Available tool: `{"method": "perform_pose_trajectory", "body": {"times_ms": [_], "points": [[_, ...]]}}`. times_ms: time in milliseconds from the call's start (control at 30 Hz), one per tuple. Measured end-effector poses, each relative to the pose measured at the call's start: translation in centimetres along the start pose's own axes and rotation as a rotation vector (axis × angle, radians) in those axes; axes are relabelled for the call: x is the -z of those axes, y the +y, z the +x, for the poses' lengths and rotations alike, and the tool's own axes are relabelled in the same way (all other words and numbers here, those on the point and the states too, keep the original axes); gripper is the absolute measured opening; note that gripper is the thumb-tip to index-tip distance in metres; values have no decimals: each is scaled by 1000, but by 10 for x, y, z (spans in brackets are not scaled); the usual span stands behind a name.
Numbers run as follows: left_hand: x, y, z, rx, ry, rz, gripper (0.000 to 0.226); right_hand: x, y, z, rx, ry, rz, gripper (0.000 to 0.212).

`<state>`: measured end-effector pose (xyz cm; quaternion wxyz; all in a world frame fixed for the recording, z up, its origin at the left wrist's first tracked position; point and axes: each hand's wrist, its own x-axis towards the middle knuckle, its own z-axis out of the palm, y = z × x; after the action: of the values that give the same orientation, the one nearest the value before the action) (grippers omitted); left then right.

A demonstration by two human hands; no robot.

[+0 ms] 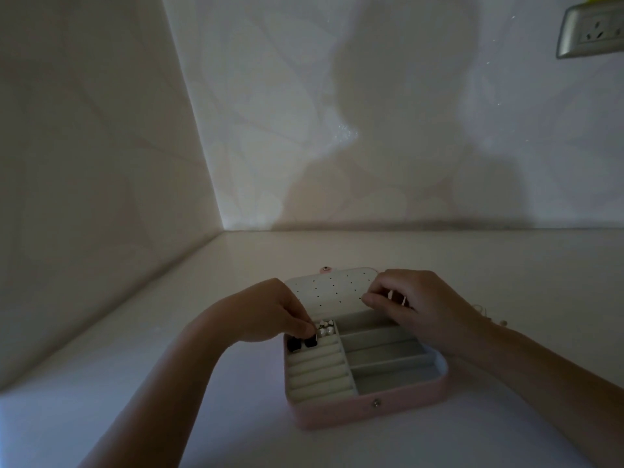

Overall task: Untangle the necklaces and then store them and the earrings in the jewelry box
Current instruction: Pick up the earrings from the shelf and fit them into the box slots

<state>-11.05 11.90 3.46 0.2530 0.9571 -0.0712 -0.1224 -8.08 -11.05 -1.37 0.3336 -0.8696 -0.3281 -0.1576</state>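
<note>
Head view: the pink jewelry box (371, 412) lies open, near centre. The left hand (270, 312) pinches a black earring (311, 341) at the far-left ring rolls, beside the pearl earrings (326, 331). It is best pressed squarely between two rolls. The right hand (418, 305) is curled at the lid (331, 288); what it holds I cannot tell.

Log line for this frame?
left hand: pinches black earring | right hand: curled at lid, hold unclear | jewelry box: open
</note>
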Motion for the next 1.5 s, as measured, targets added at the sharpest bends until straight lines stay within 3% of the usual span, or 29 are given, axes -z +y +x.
{"method": "perform_pose_trajectory", "body": {"times_ms": [300, 733, 1000, 1100, 1200, 1367, 1467, 1500], "points": [[1, -1, 0, -46, 44, 15, 17, 0, 1, 0, -4, 4, -2, 15], [3, -3, 5, -200, -100, 87, 16, -1, 3, 1, -20, -9, -2, 18], [-3, -2, 6, -227, 17, 73, 7, -1, 3, 1, -19, -7, 5, 17], [0, -4, 5, -194, 75, 30, 13, -1, 3, 1, -19, -5, 16, 13], [7, -6, 0, -185, 71, 29, 6, -1, 2, 1, -21, -12, 21, 13], [6, -6, 1, -194, 53, 85, 16, -1, 4, 1, -7, -5, 11, 13], [4, -4, 1, -177, 50, 106, 1, -2, 4, 1, -6, -5, 15, 13], [3, -4, 2, -173, 52, 113, 6, -2, 4, 1, -6, -4, 19, 13]]}}
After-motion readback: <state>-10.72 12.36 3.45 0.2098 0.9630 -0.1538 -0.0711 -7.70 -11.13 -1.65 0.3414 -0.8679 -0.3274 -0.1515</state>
